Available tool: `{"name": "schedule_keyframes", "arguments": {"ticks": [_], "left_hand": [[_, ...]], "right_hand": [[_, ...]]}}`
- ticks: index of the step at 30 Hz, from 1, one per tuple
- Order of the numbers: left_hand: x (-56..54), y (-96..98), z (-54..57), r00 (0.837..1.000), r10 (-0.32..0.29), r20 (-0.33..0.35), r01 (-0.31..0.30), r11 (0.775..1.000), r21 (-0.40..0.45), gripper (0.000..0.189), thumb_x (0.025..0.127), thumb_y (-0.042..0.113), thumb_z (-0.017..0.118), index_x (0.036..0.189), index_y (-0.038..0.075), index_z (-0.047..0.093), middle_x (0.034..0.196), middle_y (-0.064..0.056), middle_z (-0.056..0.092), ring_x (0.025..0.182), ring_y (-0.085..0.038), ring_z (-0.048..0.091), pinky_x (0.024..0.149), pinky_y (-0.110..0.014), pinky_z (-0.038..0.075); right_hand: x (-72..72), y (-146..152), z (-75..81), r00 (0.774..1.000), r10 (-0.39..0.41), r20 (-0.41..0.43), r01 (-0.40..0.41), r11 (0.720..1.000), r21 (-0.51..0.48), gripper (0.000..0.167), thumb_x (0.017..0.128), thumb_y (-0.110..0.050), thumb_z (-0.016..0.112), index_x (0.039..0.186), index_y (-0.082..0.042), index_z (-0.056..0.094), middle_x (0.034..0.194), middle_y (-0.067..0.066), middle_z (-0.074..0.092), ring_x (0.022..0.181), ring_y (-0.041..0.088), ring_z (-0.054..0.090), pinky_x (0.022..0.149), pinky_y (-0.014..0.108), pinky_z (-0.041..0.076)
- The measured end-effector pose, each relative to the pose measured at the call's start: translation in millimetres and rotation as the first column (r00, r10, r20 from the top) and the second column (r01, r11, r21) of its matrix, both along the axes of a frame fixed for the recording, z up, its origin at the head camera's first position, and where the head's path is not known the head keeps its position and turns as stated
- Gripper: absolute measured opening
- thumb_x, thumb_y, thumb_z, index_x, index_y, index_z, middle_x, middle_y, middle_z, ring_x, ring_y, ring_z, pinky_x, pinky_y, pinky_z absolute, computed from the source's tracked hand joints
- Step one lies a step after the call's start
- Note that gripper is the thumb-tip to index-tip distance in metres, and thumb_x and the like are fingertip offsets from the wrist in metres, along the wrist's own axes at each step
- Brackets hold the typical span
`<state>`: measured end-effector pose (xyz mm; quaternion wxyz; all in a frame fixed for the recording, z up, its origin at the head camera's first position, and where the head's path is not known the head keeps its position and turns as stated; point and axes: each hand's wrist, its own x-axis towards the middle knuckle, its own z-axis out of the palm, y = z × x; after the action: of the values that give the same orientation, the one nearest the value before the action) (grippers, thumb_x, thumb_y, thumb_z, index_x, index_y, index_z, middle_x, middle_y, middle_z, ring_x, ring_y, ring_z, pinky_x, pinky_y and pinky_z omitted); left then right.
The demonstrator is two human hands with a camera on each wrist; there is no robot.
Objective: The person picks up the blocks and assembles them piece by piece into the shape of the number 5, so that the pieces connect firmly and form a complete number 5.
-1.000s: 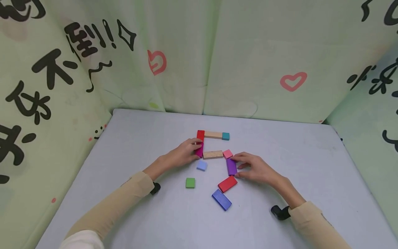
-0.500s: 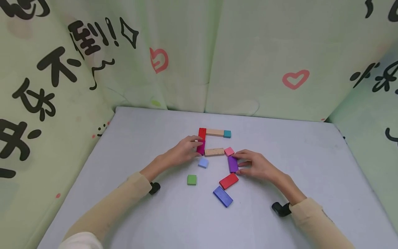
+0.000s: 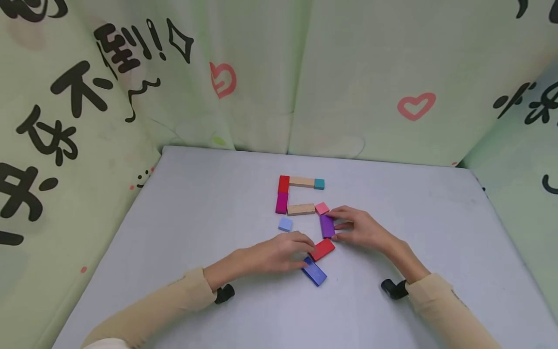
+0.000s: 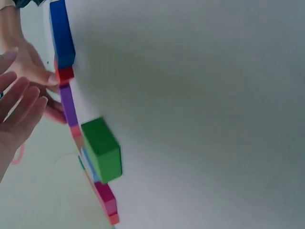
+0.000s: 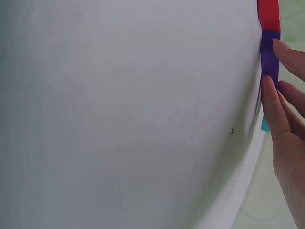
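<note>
My right hand point(image 3: 359, 228) holds the purple block point(image 3: 327, 226) between thumb and fingers from its right side. Thumb and fingertip lie on this block in the right wrist view. My left hand point(image 3: 279, 252) reaches over the table with fingers extended, overlapping the left ends of the red block point(image 3: 323, 249) and blue block point(image 3: 315, 272). Its fingers point(image 4: 28, 107) hold nothing in the left wrist view. Behind the purple block is a pink block point(image 3: 322, 208). A green block point(image 4: 101, 149) stands on the table, hidden by my left hand in the head view.
A plain wood block point(image 3: 301, 209), magenta block point(image 3: 282, 203), second red block point(image 3: 284, 184), another wood block point(image 3: 302, 182) and teal block point(image 3: 319, 184) continue the line. A light blue block point(image 3: 285, 224) lies apart. Printed curtains point(image 3: 348, 72) surround the white table point(image 3: 209, 184).
My left hand has left the magenta block and moved toward me and right, to the nearer red and blue blocks. The right hand stays at the purple block.
</note>
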<state>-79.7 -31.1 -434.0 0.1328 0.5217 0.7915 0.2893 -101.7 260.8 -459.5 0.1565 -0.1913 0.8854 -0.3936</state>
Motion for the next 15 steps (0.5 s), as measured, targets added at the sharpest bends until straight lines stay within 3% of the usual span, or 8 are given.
{"name": "schedule_keyframes", "arguments": {"ticks": [4,8,15], "left_hand": [[4.0,2.6,-6.6,0.995,-0.021,0.095,0.022,1.000,-0.010,0.035,0.095,0.013,0.075,0.128,0.003,0.071,0.131,-0.008,0.069,0.126,-0.017,0.062,0.105,-0.016,0.048],[3.9,2.2,-16.1,0.990,-0.015,0.141,0.017,1.000,-0.014,0.035,0.094,0.012,0.076,0.128,0.004,0.072,0.131,-0.007,0.069,0.126,-0.017,0.061,0.105,-0.017,0.048],[6.6,2.6,-23.3,0.992,-0.024,0.121,0.031,0.998,-0.058,0.035,0.095,0.013,0.075,0.129,0.008,0.072,0.132,-0.004,0.066,0.126,-0.015,0.055,0.104,-0.014,0.046]], "right_hand": [[-0.5,-0.8,0.5,1.000,0.005,0.000,-0.005,1.000,-0.017,0.056,0.088,-0.004,0.080,0.139,0.008,0.058,0.141,0.028,0.054,0.112,0.039,0.070,0.092,0.039,0.060],[-1.0,-1.6,0.5,1.000,0.002,0.007,-0.001,1.000,-0.018,0.057,0.089,-0.005,0.080,0.140,0.008,0.058,0.141,0.028,0.053,0.112,0.039,0.071,0.091,0.039,0.061],[-0.5,-2.2,-1.1,1.000,-0.008,-0.020,0.008,1.000,0.013,0.056,0.088,-0.005,0.080,0.139,0.003,0.060,0.140,0.024,0.056,0.115,0.038,0.069,0.092,0.038,0.061]]}}
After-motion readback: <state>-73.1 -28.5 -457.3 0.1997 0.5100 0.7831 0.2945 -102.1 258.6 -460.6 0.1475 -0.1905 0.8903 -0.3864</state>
